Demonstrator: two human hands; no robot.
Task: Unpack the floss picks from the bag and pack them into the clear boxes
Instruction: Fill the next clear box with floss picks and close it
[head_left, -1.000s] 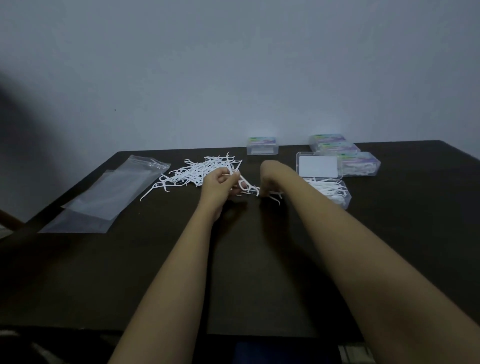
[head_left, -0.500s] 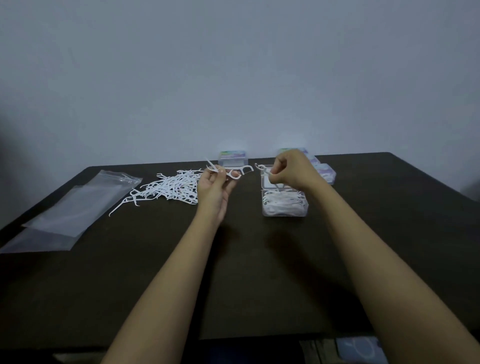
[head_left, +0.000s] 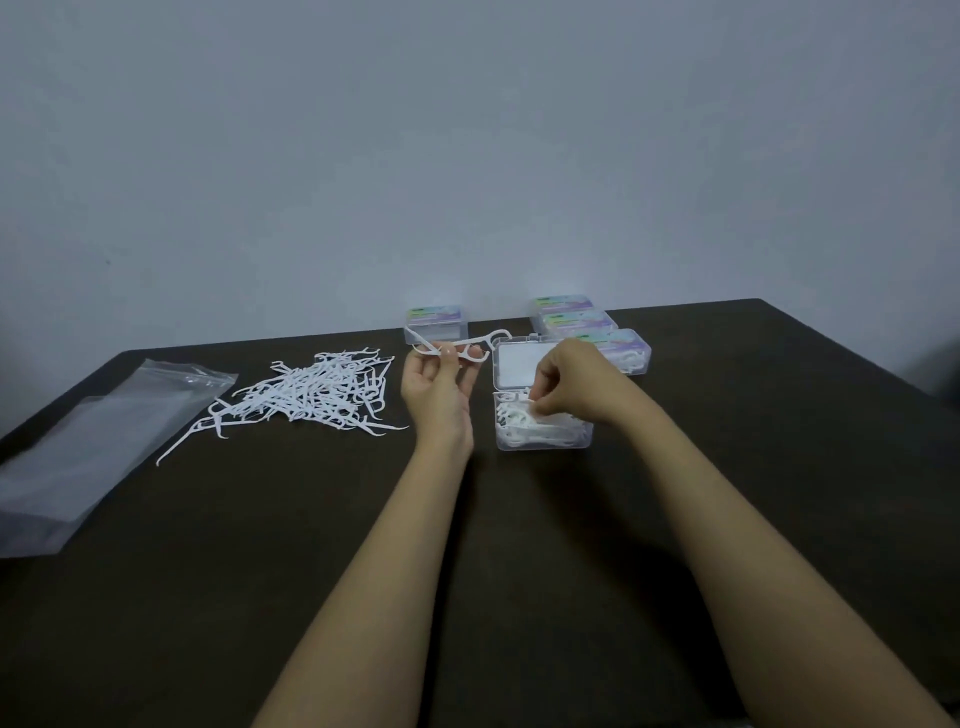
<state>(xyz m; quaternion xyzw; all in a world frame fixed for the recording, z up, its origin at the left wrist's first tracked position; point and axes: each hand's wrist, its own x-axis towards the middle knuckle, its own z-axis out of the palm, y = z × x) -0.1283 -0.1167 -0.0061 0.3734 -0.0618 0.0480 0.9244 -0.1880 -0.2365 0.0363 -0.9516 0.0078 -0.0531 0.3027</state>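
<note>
A loose pile of white floss picks (head_left: 317, 392) lies on the dark table (head_left: 260, 545), left of centre. My left hand (head_left: 439, 387) is raised and pinches a few floss picks (head_left: 465, 347) at its fingertips. An open clear box (head_left: 543, 434), partly filled with picks, stands to the right of that hand, its lid (head_left: 517, 364) tipped back. My right hand (head_left: 576, 384) is lowered over this box, fingers curled on a floss pick (head_left: 519, 415) at the box's top. The empty clear bag (head_left: 98, 441) lies flat at the far left.
A shut clear box with a coloured label (head_left: 435, 322) stands behind my left hand. Three more labelled boxes (head_left: 587, 325) sit in a row at the back right, near the wall. The table's left edge runs close to the bag.
My right hand carried a pick from the pile over to the open box and has come down onto it. My left hand lifted from the pile with a few picks.
</note>
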